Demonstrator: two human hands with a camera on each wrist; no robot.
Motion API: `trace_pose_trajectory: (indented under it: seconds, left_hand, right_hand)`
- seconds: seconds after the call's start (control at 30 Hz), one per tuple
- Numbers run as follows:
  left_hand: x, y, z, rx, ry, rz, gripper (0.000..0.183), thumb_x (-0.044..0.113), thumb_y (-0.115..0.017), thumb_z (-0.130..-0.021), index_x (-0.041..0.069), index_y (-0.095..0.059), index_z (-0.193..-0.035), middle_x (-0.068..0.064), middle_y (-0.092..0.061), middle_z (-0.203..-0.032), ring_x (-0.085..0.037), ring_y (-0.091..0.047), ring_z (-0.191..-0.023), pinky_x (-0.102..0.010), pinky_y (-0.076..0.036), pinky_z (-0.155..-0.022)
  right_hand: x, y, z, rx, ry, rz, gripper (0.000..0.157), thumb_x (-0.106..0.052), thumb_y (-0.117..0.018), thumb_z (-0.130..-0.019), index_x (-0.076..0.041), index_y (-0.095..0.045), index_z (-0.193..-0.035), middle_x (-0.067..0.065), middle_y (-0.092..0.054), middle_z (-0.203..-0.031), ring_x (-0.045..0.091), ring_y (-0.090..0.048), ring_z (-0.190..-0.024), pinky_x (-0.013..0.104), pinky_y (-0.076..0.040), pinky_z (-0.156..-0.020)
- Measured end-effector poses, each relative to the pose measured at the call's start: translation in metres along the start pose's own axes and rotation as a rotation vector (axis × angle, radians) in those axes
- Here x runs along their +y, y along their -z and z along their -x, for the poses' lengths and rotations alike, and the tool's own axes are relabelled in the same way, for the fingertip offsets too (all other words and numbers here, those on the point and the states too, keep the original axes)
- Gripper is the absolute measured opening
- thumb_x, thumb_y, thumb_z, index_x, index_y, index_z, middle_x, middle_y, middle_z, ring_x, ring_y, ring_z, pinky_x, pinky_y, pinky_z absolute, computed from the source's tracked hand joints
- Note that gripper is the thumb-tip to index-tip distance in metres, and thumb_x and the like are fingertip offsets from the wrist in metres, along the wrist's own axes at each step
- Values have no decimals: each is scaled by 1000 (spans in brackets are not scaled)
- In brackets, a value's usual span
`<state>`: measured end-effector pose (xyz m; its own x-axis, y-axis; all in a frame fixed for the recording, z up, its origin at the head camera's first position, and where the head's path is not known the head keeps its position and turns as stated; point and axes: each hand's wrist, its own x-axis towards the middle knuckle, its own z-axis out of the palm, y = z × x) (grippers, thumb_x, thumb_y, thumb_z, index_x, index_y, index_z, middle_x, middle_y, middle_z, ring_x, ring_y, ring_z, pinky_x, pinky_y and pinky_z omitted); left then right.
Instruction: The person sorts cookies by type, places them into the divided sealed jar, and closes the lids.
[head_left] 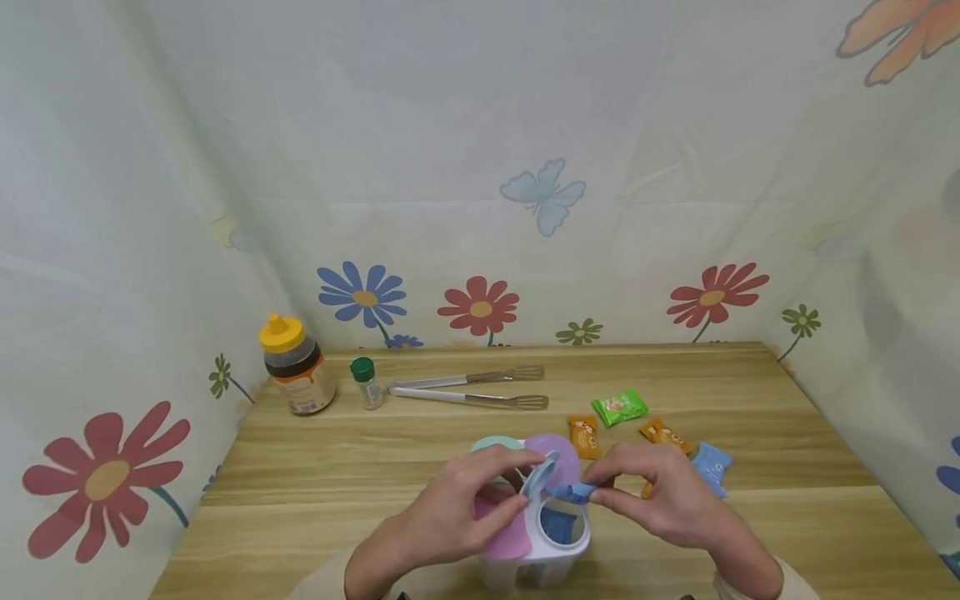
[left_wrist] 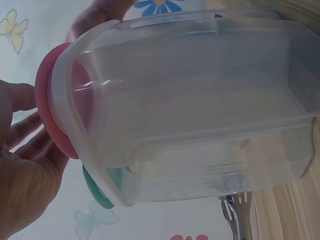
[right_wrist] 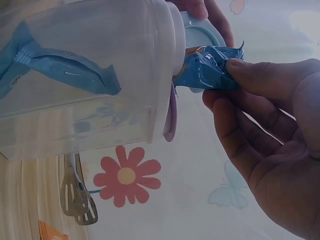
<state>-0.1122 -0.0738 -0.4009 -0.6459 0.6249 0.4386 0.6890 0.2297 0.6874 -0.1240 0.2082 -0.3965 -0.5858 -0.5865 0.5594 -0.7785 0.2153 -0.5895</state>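
A clear plastic box with several round lids stands at the table's front; its white rim rings one uncovered opening. My left hand pinches the raised light blue lid between thumb and fingers. Between thumb and fingertips, my right hand holds a blue wrapped candy right at that opening. In the right wrist view, other blue candies lie inside the box. The pink lid, purple lid and green lid are down, the pink and green ones partly hidden by my left hand.
Right of the box lie orange candies, a green candy and a blue candy. Behind it are metal tongs, a green-capped shaker and a yellow-capped bottle. Patterned cloth surrounds the table.
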Motion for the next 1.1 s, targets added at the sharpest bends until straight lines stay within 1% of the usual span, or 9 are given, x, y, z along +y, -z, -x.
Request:
trace_pose_trajectory:
  seconds: [0.23, 0.47, 0.53, 0.7, 0.8, 0.87, 1.0, 1.1]
  left_hand:
    - [0, 0, -1, 3, -5, -2, 42, 12, -64, -94, 21, -55, -134, 3, -62, -114, -6, -63, -95, -14, -56, -77]
    - [0, 1, -2, 4, -17, 0, 42, 11, -64, -94, 20, -55, -134, 2, -62, -114, -7, -64, -94, -15, -56, -77]
    - [0, 1, -2, 3, -13, 3, 42, 11, -64, -94, 20, -55, -134, 2, -62, -114, -7, -63, -94, -15, -56, -77]
    - [0, 0, -2, 2, -15, 6, 42, 11, -64, -94, 20, -55, -134, 2, -62, -114, -6, -63, -94, -15, -56, -77]
    - [0, 0, -2, 3, -25, -3, 42, 10, -64, -94, 19, -55, -134, 2, -62, -114, -6, -63, -94, -14, -56, -76]
    - [-1, 0, -2, 5, -28, -7, 42, 10, -64, -93, 19, -55, -134, 1, -62, -114, -5, -63, -94, -14, -56, -76]
    - [-1, 0, -2, 14, -40, -13, 43, 8, -64, -93, 18, -55, -133, 1, -62, -113, -5, -63, -93, -14, -56, -76]
    - [-1, 0, -2, 15, -44, -14, 43, 8, -64, -93, 18, -55, -134, 1, -62, -114, -6, -63, -93, -14, -56, -76]
  right_hand:
    - [-1, 0, -1, -13, 23, -19, 23, -3, -76, -82, -18, -72, -100, -5, -72, -91, 6, -66, -79, 20, -56, -68]
    - [-1, -2, -2, -15, 102, -38, 28, 1, -77, -79, -16, -72, -100, -4, -73, -92, 7, -65, -80, 18, -54, -69]
    - [-2, -3, -2, -22, 111, -46, 28, 1, -77, -80, -16, -72, -101, -3, -73, -93, 7, -65, -81, 19, -54, -69]
    - [0, -9, -2, -57, 117, -17, 26, -4, -77, -81, -18, -73, -102, -5, -73, -94, 6, -67, -84, 20, -55, -73]
    - [2, -12, -2, -67, 134, 2, 26, -4, -78, -81, -19, -73, -101, -7, -73, -93, 5, -67, -83, 17, -55, -74]
    - [2, -12, -2, -74, 129, 20, 25, -6, -78, -81, -21, -73, -100, -8, -72, -92, 4, -66, -83, 16, -54, -75]
    - [3, -15, -3, -116, 125, 56, 24, -8, -79, -81, -23, -73, -99, -11, -72, -94, 2, -65, -84, 16, -53, -77]
    - [4, -18, -3, -144, 119, 59, 23, -8, -79, -81, -23, -73, -98, -11, -72, -94, 2, -65, -85, 17, -54, -78]
